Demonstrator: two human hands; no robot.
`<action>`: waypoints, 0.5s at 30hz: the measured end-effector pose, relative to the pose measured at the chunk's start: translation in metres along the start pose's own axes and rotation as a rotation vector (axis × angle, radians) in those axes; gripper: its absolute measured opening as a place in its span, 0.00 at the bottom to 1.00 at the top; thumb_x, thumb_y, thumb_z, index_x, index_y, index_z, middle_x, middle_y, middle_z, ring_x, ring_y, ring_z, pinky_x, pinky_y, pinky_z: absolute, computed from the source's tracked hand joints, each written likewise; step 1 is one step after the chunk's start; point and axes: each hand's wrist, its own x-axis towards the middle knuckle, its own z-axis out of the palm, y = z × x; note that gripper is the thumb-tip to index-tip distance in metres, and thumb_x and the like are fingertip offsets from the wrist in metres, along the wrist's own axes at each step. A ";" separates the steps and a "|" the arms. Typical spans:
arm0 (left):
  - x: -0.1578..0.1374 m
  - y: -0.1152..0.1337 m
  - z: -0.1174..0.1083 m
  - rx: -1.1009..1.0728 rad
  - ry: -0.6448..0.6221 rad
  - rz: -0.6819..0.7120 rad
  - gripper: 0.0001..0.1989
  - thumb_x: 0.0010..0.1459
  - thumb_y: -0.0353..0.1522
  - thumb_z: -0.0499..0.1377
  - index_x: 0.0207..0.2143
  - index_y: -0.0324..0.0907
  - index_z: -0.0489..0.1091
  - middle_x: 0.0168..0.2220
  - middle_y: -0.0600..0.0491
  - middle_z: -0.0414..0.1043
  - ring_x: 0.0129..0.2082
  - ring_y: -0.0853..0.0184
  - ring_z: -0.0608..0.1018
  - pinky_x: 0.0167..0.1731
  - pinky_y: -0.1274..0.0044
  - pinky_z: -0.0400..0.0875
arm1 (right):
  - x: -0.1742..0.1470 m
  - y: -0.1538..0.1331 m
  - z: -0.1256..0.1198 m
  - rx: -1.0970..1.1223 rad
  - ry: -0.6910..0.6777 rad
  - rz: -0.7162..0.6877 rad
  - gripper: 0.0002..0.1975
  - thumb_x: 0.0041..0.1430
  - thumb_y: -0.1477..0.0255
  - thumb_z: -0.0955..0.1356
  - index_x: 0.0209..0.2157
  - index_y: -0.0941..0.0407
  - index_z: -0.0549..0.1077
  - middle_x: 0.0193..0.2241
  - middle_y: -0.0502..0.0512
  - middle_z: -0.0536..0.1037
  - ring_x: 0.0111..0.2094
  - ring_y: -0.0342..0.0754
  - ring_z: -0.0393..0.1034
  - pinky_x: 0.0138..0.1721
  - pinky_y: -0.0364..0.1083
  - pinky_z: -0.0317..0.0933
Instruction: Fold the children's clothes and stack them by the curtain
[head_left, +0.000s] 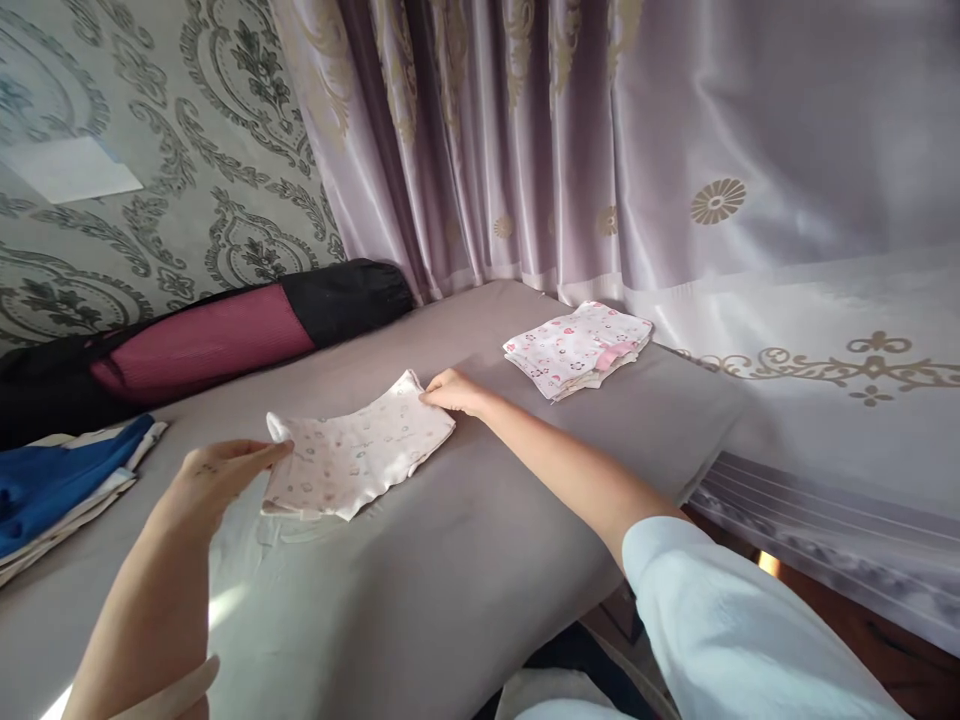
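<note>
A pale pink cloth [360, 450] with a small print, folded into a rough rectangle, hangs between my two hands just over the bed-like grey surface [450, 560]; I cannot tell whether its lower edge touches. My left hand [225, 470] pinches its left edge between thumb and fingers. At the far right corner, my right hand [456, 392] grips the cloth with the fingertips. Beyond the right hand lies a small stack of folded cloths [574, 345], the top one white with pink and red figures.
On the left edge sits a pile of folded clothes [67, 485], blue on top. A long black and dark pink bag [202, 345] lies along the patterned wall [247, 150]. Shiny mauve curtains [525, 150] hang behind the surface and down its right side.
</note>
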 end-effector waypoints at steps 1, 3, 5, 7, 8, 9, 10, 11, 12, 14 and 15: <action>-0.005 0.013 0.000 -0.011 -0.002 -0.003 0.18 0.35 0.52 0.68 0.22 0.51 0.75 0.12 0.66 0.62 0.24 0.71 0.65 0.28 0.81 0.56 | -0.002 0.000 -0.009 0.014 0.015 -0.006 0.06 0.53 0.69 0.71 0.30 0.56 0.81 0.29 0.51 0.82 0.29 0.41 0.73 0.26 0.36 0.58; -0.017 0.039 0.004 -0.049 -0.032 0.015 0.15 0.41 0.49 0.68 0.25 0.49 0.76 0.12 0.65 0.60 0.22 0.74 0.60 0.27 0.82 0.53 | -0.007 0.001 -0.030 0.024 0.058 -0.017 0.05 0.52 0.72 0.71 0.28 0.57 0.81 0.26 0.51 0.81 0.27 0.40 0.72 0.26 0.36 0.57; -0.026 0.065 0.013 -0.125 -0.026 0.017 0.12 0.44 0.43 0.68 0.25 0.46 0.77 0.14 0.64 0.62 0.22 0.74 0.61 0.25 0.82 0.51 | -0.014 0.002 -0.057 0.023 0.102 0.005 0.03 0.52 0.74 0.72 0.28 0.59 0.80 0.23 0.51 0.79 0.22 0.38 0.67 0.23 0.36 0.56; -0.032 0.087 0.027 -0.245 -0.052 0.067 0.07 0.46 0.36 0.67 0.24 0.42 0.76 0.16 0.62 0.66 0.21 0.75 0.62 0.24 0.82 0.53 | -0.021 0.004 -0.085 0.054 0.133 0.097 0.04 0.53 0.76 0.71 0.30 0.60 0.79 0.17 0.49 0.76 0.15 0.36 0.59 0.18 0.37 0.52; -0.033 0.096 0.036 -0.300 -0.082 0.089 0.06 0.46 0.34 0.67 0.22 0.41 0.75 0.16 0.60 0.66 0.20 0.76 0.61 0.23 0.82 0.54 | -0.024 0.005 -0.100 0.082 0.148 0.131 0.04 0.53 0.77 0.70 0.31 0.61 0.79 0.16 0.49 0.74 0.13 0.36 0.57 0.17 0.37 0.50; -0.034 0.105 0.046 -0.352 -0.129 0.122 0.06 0.45 0.33 0.67 0.22 0.40 0.75 0.17 0.59 0.67 0.19 0.76 0.60 0.22 0.82 0.54 | -0.027 0.006 -0.114 0.113 0.173 0.159 0.03 0.54 0.78 0.70 0.31 0.62 0.78 0.15 0.48 0.73 0.13 0.35 0.56 0.15 0.37 0.48; -0.034 0.114 0.056 -0.403 -0.176 0.157 0.06 0.44 0.33 0.68 0.23 0.39 0.75 0.18 0.58 0.68 0.18 0.76 0.60 0.21 0.82 0.53 | -0.030 0.008 -0.127 0.144 0.186 0.192 0.03 0.54 0.78 0.70 0.32 0.62 0.77 0.14 0.49 0.73 0.13 0.36 0.57 0.14 0.36 0.48; -0.035 0.123 0.067 -0.447 -0.191 0.171 0.07 0.42 0.32 0.68 0.22 0.38 0.75 0.19 0.57 0.68 0.17 0.77 0.60 0.20 0.82 0.52 | -0.032 0.010 -0.139 0.175 0.219 0.216 0.03 0.56 0.79 0.70 0.33 0.63 0.77 0.15 0.49 0.74 0.13 0.36 0.58 0.14 0.36 0.48; -0.036 0.131 0.078 -0.486 -0.209 0.186 0.07 0.42 0.33 0.68 0.22 0.38 0.74 0.19 0.56 0.69 0.17 0.77 0.59 0.19 0.81 0.52 | -0.034 0.013 -0.151 0.203 0.249 0.245 0.03 0.57 0.79 0.70 0.34 0.63 0.76 0.16 0.50 0.75 0.13 0.36 0.60 0.13 0.35 0.48; -0.038 0.149 0.101 -0.558 -0.232 0.210 0.07 0.42 0.32 0.67 0.21 0.38 0.74 0.19 0.55 0.69 0.15 0.78 0.58 0.17 0.81 0.49 | -0.037 0.019 -0.173 0.260 0.325 0.287 0.03 0.59 0.79 0.69 0.36 0.64 0.75 0.18 0.52 0.76 0.15 0.37 0.64 0.14 0.35 0.51; -0.040 0.158 0.112 -0.596 -0.251 0.223 0.07 0.42 0.32 0.67 0.21 0.38 0.73 0.19 0.55 0.70 0.15 0.78 0.57 0.17 0.81 0.48 | -0.038 0.023 -0.183 0.287 0.362 0.307 0.04 0.61 0.79 0.68 0.38 0.65 0.74 0.19 0.53 0.77 0.16 0.37 0.66 0.14 0.35 0.53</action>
